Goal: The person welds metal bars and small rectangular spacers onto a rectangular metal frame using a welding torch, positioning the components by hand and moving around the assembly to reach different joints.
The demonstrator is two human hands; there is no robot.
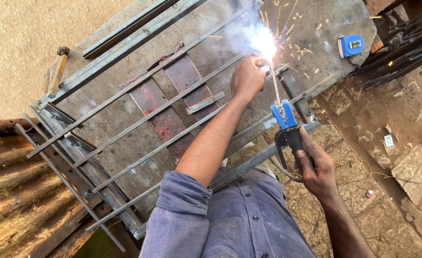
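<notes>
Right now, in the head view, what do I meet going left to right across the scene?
Rusty corrugated sheet → hammer → red-painted plates → left hand by the welding arc → electrode holder in the right hand → blue tape measure → bundle of steel rods.

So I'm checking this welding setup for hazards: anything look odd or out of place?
Yes: both hands are bare. The left hand rests on the metal frame right beside the arc, sparks flying around it. The right hand grips the electrode holder.
</notes>
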